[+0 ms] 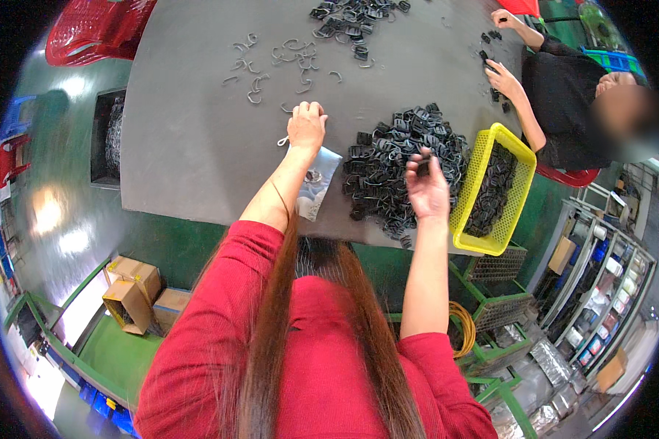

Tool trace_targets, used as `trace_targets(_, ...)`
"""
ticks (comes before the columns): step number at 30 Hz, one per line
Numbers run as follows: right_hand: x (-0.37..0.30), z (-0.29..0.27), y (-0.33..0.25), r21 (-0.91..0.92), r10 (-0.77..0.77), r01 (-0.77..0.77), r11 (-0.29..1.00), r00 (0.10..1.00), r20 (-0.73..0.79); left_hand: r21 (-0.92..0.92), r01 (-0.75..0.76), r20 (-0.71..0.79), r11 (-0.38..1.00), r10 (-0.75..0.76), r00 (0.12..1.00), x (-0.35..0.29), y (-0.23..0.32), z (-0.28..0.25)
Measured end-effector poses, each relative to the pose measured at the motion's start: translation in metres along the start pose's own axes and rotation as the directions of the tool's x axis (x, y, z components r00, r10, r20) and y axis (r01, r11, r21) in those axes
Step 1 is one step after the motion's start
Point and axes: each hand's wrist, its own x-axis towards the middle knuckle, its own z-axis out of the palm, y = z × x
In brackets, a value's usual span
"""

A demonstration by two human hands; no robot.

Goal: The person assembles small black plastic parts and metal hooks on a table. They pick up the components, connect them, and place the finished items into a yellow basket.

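Observation:
My left hand (307,126) is over the grey table with its fingers curled down and closed; what they hold, if anything, is hidden. A small white loop (283,140) shows beside it. Below this hand lies a flat printed plastic packet (316,192). My right hand (427,192), palm up, pinches a small black plastic clip (423,167) over the right part of a heap of black clips (384,157), many with thin metal hooks. Loose curved metal hooks (294,50) lie scattered beyond my left hand.
A yellow mesh basket (459,241) holding black pieces stands right of the heap. Another pile of black clips (355,22) is at the far side. Across the right edge sits a co-worker (564,102), hands on small black pieces. A red chair (99,33) stands far left.

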Motion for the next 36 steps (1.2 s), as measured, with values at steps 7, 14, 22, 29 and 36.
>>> trace_targets(7,-0.026,-0.119,-0.156,-0.385,-0.435,0.33,0.862,0.872,-0.226,-0.149,0.083,0.017,0.985,-0.081,0.997,-0.013,-0.024,-0.025)
trace_targets(14,0.023,-0.054,-0.129,-0.823,-0.767,-0.094,-0.56,0.434,0.473,-0.169,0.343,-0.206,0.924,-0.373,0.905,-0.14,-0.137,-0.155)
trace_targets(22,0.181,0.074,0.036,-0.754,-0.388,0.359,-0.55,0.69,0.611,0.22,0.507,-0.207,0.833,-0.469,0.859,-0.211,-0.212,-0.206)
trace_targets(29,0.185,0.084,0.154,-0.681,-0.256,0.296,-0.67,0.769,0.585,0.166,0.036,-0.19,0.985,-0.004,0.982,-0.005,-0.233,-0.176)
trace_targets(36,0.242,0.15,0.198,-0.769,-0.513,0.184,-0.612,0.648,0.563,0.305,-0.236,-0.024,0.923,0.255,0.967,0.185,-0.194,-0.088)
